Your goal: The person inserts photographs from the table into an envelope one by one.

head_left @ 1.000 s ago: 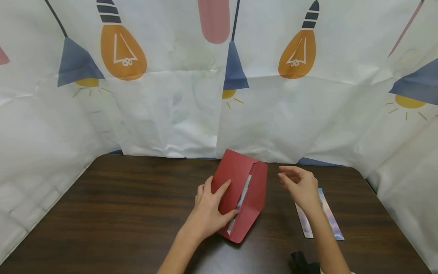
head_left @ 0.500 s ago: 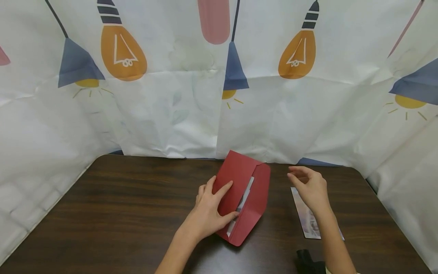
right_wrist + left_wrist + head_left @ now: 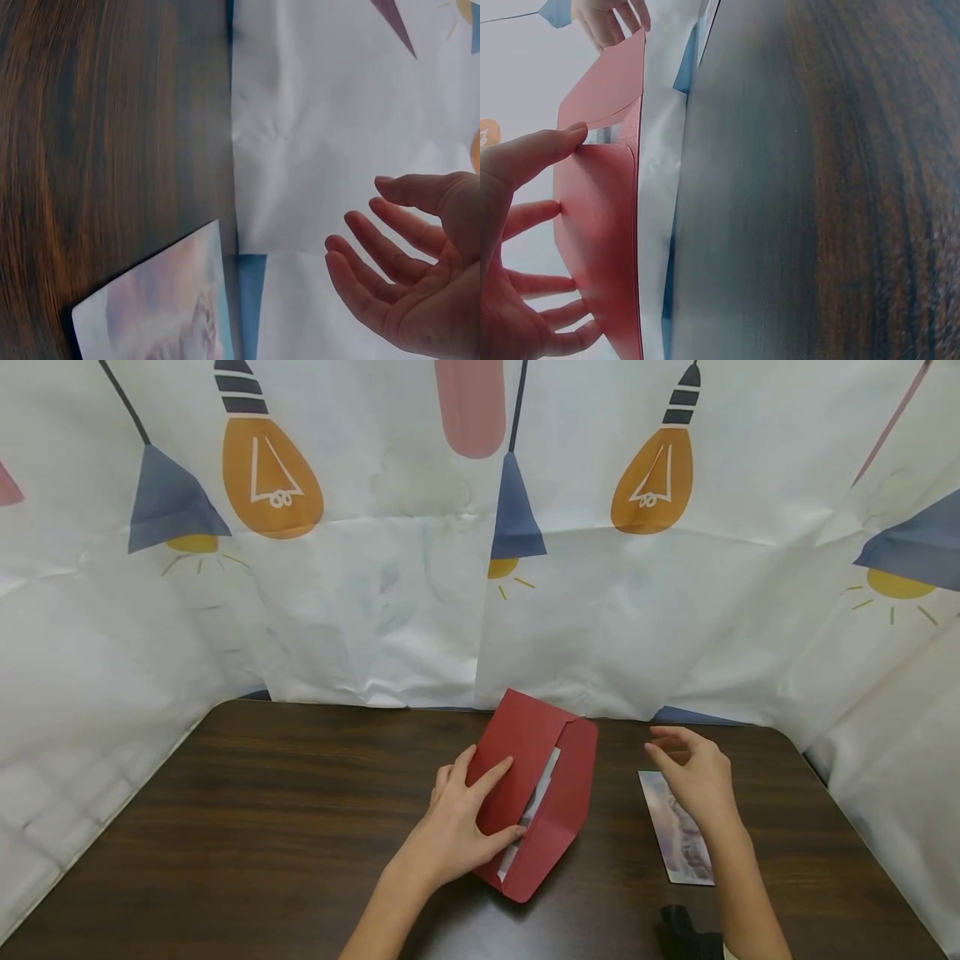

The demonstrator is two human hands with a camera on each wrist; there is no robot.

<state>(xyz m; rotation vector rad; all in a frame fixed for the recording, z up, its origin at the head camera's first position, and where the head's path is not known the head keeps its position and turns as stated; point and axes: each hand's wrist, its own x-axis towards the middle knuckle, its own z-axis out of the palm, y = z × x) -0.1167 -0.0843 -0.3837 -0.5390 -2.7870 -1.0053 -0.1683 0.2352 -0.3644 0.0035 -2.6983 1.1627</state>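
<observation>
"What are the fingers doing on your side?"

"The left hand (image 3: 450,822) has hold of the red envelope (image 3: 521,760). Its fingers are spread across the front panel, and the thumb sits at the lip of the pocket."

"And the right hand (image 3: 697,772)?"

"Held in the air with nothing in it. The fingers bend loosely, with a gap between them and the thumb. It's apart from the envelope, off to the right."

"Where is the envelope, exactly?"

"Near the middle of the far half of the table (image 3: 262,827), slanted, its flap (image 3: 572,789) folded out to the right. Pale paper (image 3: 542,789) shows in the pocket, though I can't read anything on it."

"Anything else close by?"

"A picture card (image 3: 675,831) in pale blue and mauve lies flat on the wood, right of the envelope. The right forearm (image 3: 750,893) hides part of it from above."

"What's that dark thing (image 3: 686,935) by the arm?"

"Can't tell; it's cut off at the near edge of my view."

"And beyond?"

"Just behind the table's far edge hangs a creased white curtain (image 3: 375,635), printed with orange bulbs and blue lampshades. It runs down both sides too."
</observation>
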